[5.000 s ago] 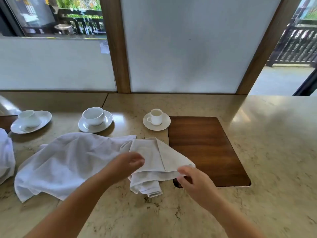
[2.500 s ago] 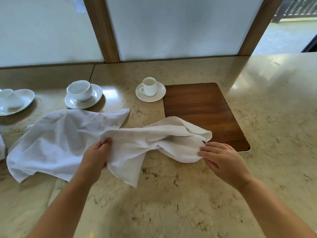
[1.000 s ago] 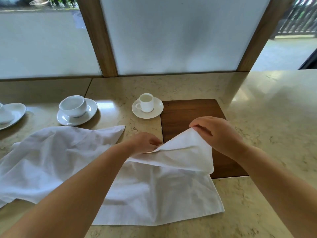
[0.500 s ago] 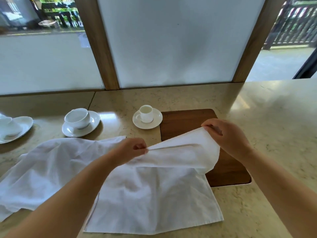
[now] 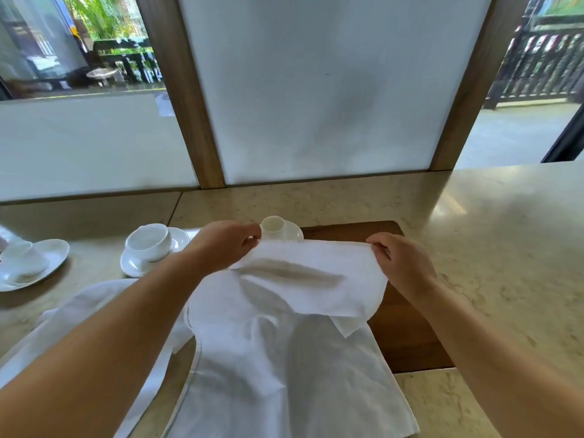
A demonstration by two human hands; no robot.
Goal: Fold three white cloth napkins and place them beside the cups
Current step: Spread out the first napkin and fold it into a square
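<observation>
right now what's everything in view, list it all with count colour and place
held napkin: one, white, lifted at its far edge, rest draped on the counter and board
second napkin: one, white, spread on the counter under the left arm
cups: three, white, each on a white saucer, in a row at left and centre
wooden board: one, brown, set in the counter at right
counter: one, beige marble
window panels: frosted, brown wooden frames, behind the counter
left hand: pinching the napkin's far left corner
right hand: pinching its far right corner

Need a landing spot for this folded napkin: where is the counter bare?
Bare: counter right of the wooden board, and the strip behind the small cup. Crowded: left side, with saucers and a second napkin.
</observation>
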